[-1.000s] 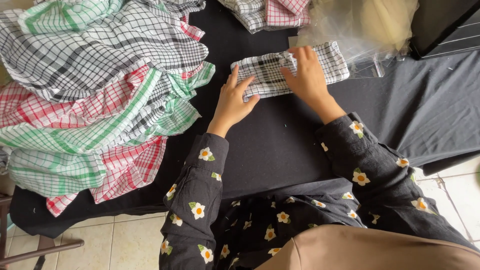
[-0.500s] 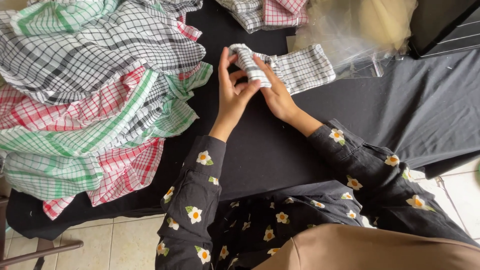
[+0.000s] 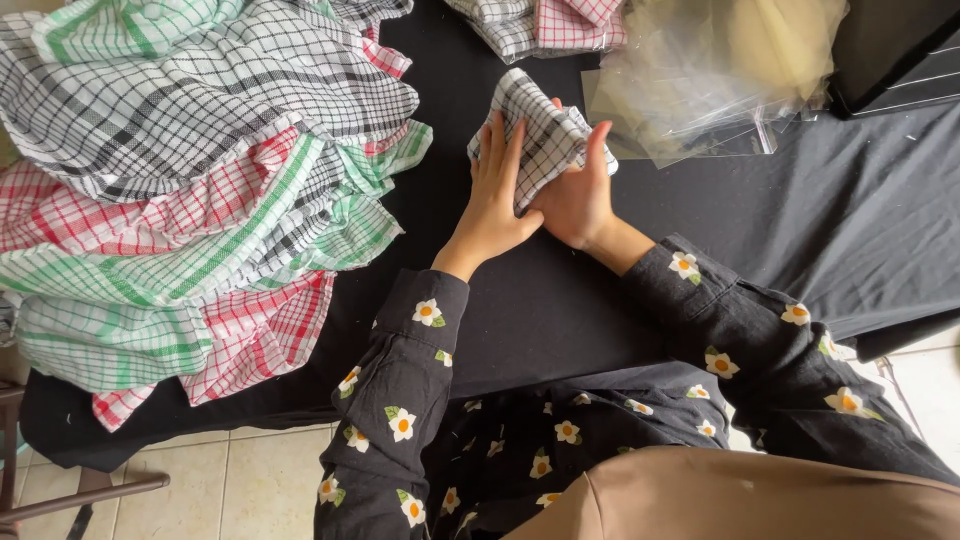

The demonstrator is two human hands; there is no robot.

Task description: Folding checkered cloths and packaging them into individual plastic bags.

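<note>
A small black-and-white checked cloth (image 3: 538, 130), folded into a compact bundle, is held above the black-covered table (image 3: 760, 230). My left hand (image 3: 493, 195) lies flat against its left face with fingers straight. My right hand (image 3: 578, 195) cups the cloth from below and the right, thumb up along its edge. Both sleeves are black with white flowers.
A large heap of checked cloths (image 3: 190, 190) in black, red and green fills the left of the table. More folded checked cloths (image 3: 540, 22) lie at the top. A pile of clear plastic bags (image 3: 720, 75) sits at the upper right, beside a dark box (image 3: 895, 50).
The cloth lay flat and long on the table a second ago. Both hands folded it over toward the left and now hold it as a small bundle between the palms.
</note>
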